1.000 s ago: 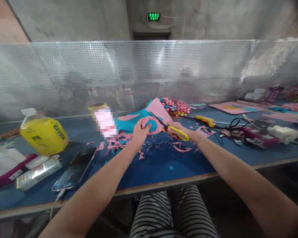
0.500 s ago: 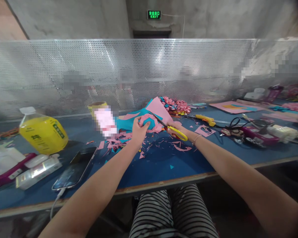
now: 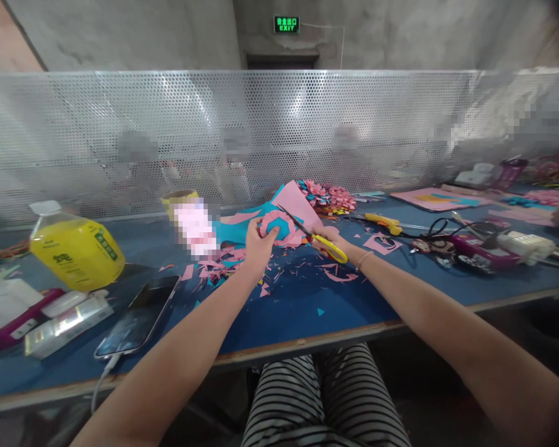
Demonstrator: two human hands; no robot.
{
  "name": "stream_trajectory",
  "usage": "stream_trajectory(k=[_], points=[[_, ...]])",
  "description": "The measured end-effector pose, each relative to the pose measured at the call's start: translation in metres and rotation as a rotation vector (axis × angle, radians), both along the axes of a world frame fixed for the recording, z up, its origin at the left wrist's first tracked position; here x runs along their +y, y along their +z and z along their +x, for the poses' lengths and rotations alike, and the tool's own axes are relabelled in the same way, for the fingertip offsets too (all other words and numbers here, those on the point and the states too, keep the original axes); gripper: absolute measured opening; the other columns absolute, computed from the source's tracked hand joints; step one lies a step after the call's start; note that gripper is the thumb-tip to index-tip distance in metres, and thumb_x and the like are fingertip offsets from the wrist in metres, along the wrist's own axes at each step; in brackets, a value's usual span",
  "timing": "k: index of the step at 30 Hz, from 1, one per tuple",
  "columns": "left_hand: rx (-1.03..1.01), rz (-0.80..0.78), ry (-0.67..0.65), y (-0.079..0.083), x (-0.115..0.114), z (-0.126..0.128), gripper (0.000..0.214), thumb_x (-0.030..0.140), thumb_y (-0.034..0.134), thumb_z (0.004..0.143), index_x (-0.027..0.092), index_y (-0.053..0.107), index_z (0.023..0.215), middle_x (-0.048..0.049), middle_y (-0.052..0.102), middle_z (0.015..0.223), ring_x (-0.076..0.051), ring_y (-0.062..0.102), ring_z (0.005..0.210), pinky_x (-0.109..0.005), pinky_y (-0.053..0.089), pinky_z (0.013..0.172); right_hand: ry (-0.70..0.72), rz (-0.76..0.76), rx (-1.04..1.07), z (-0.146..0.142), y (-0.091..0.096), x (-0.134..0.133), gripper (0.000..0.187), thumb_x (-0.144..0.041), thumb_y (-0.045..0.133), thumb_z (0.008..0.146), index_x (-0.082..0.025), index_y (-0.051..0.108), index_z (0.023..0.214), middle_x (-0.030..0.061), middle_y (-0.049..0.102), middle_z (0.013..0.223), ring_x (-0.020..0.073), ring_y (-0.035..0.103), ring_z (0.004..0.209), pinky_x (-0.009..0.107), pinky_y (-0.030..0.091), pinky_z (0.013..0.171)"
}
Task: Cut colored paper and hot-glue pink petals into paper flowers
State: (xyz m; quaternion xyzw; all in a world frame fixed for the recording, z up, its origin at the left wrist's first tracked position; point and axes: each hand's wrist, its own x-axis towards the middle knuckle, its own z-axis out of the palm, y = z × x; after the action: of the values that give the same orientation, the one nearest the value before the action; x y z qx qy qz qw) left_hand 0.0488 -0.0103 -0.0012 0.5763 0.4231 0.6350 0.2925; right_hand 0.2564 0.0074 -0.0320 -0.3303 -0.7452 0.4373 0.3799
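Between the thumb and fingers of my left hand (image 3: 261, 239) is a round paper piece (image 3: 279, 228), blue in the middle with a scalloped pink rim. My right hand (image 3: 328, 242) is closed round the yellow handles of a pair of scissors (image 3: 334, 248). Their dark blades point up and left, beside the paper piece's right edge; whether they touch it I cannot tell. Behind my hands lie a blue sheet (image 3: 233, 231) and a pink sheet (image 3: 298, 202). Pink and blue paper scraps (image 3: 218, 267) are strewn under and around my hands.
A bottle of yellow liquid (image 3: 77, 248) and a plugged-in phone (image 3: 137, 318) stand and lie at left. Pink and blue paper flowers (image 3: 330, 197) are heaped behind. To the right are a yellow-handled tool (image 3: 382, 222) and a purple power strip (image 3: 475, 251). A perforated metal screen (image 3: 279, 124) closes off the back.
The paper piece is turned to show more of its blue middle and pink rim. The scissors' blades stand a little further from it. The whole view has shifted slightly.
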Motion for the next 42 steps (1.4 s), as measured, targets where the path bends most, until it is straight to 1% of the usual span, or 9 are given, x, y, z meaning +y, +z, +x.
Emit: stream_trajectory(k=[5, 11, 17, 22, 26, 29, 33, 39, 42], points=[[-0.004, 0.04, 0.001, -0.003, 0.004, -0.002, 0.036, 0.026, 0.062, 0.067, 0.016, 0.051, 0.099, -0.0035, 0.057, 0.088, -0.015, 0.055, 0.08, -0.031, 0.045, 0.076, -0.016, -0.014, 0.033, -0.003, 0.0, -0.001, 0.04, -0.053, 0.059, 0.069, -0.019, 0.038, 0.071, -0.0092, 0.038, 0.049, 0.0024, 0.034, 0.035, 0.018, 0.025, 0.033], [-0.002, 0.056, 0.031, 0.0, 0.003, -0.002, 0.032, 0.024, 0.061, 0.067, 0.017, 0.051, 0.096, -0.0019, 0.055, 0.087, -0.014, 0.053, 0.079, -0.028, 0.043, 0.074, -0.123, -0.073, 0.132, -0.005, -0.001, -0.001, 0.046, -0.058, 0.06, 0.064, -0.02, 0.035, 0.067, -0.0088, 0.04, 0.048, 0.0027, 0.035, 0.031, 0.017, 0.023, 0.029], [-0.062, 0.005, 0.028, 0.0, 0.002, -0.001, 0.022, 0.018, 0.06, 0.064, 0.018, 0.047, 0.08, 0.0055, 0.043, 0.065, -0.009, 0.045, 0.06, -0.023, 0.038, 0.061, -0.127, -0.102, 0.257, -0.007, -0.003, 0.002, 0.046, -0.061, 0.054, 0.07, -0.019, 0.037, 0.064, -0.0076, 0.039, 0.046, 0.002, 0.03, 0.029, 0.017, 0.02, 0.027], [-0.129, -0.088, 0.04, -0.001, 0.005, 0.0, 0.024, 0.015, 0.062, 0.057, 0.018, 0.041, 0.069, 0.0076, 0.04, 0.059, -0.007, 0.04, 0.054, -0.022, 0.035, 0.056, -0.19, -0.232, 0.373, -0.009, -0.003, 0.009, 0.048, -0.061, 0.06, 0.063, -0.02, 0.036, 0.064, -0.0084, 0.037, 0.044, 0.0022, 0.027, 0.029, 0.017, 0.018, 0.027], [-0.172, -0.136, 0.023, -0.001, 0.005, -0.001, 0.031, 0.013, 0.063, 0.052, 0.018, 0.043, 0.076, 0.0071, 0.044, 0.063, -0.007, 0.045, 0.057, -0.021, 0.037, 0.055, -0.227, -0.357, 0.414, -0.011, 0.001, 0.01, 0.045, -0.055, 0.066, 0.06, -0.02, 0.038, 0.07, -0.0079, 0.039, 0.047, 0.0038, 0.032, 0.034, 0.017, 0.02, 0.029], [-0.18, -0.148, -0.005, -0.002, 0.004, -0.002, 0.042, 0.014, 0.065, 0.05, 0.018, 0.045, 0.087, 0.0059, 0.048, 0.068, -0.008, 0.048, 0.057, -0.021, 0.038, 0.052, -0.172, -0.404, 0.37, -0.01, 0.005, 0.005, 0.042, -0.052, 0.065, 0.063, -0.019, 0.04, 0.073, -0.0073, 0.041, 0.05, 0.0037, 0.034, 0.038, 0.017, 0.023, 0.032], [-0.179, -0.146, -0.065, -0.002, 0.003, -0.002, 0.049, 0.014, 0.065, 0.049, 0.019, 0.047, 0.095, 0.0045, 0.051, 0.07, -0.009, 0.05, 0.054, -0.02, 0.038, 0.048, -0.032, -0.372, 0.34, 0.0, 0.008, -0.001, 0.039, -0.053, 0.059, 0.069, -0.018, 0.043, 0.072, -0.0048, 0.046, 0.057, 0.0038, 0.038, 0.041, 0.018, 0.029, 0.036], [-0.219, -0.1, -0.107, -0.004, 0.006, -0.002, 0.03, 0.016, 0.066, 0.051, 0.016, 0.053, 0.078, 0.0061, 0.046, 0.061, -0.007, 0.045, 0.053, -0.019, 0.036, 0.048, 0.061, -0.379, 0.275, 0.016, 0.007, 0.002, 0.036, -0.056, 0.049, 0.076, -0.019, 0.047, 0.074, -0.001, 0.053, 0.069, 0.0062, 0.046, 0.048, 0.024, 0.045, 0.052], [-0.204, -0.117, -0.128, -0.005, 0.006, -0.002, 0.023, 0.02, 0.065, 0.055, 0.016, 0.054, 0.075, 0.0069, 0.042, 0.055, -0.007, 0.042, 0.05, -0.019, 0.033, 0.047, 0.056, -0.286, 0.17, 0.019, 0.006, 0.003, 0.036, -0.055, 0.051, 0.074, -0.019, 0.049, 0.078, -0.0009, 0.053, 0.071, 0.0081, 0.049, 0.055, 0.026, 0.048, 0.06]])
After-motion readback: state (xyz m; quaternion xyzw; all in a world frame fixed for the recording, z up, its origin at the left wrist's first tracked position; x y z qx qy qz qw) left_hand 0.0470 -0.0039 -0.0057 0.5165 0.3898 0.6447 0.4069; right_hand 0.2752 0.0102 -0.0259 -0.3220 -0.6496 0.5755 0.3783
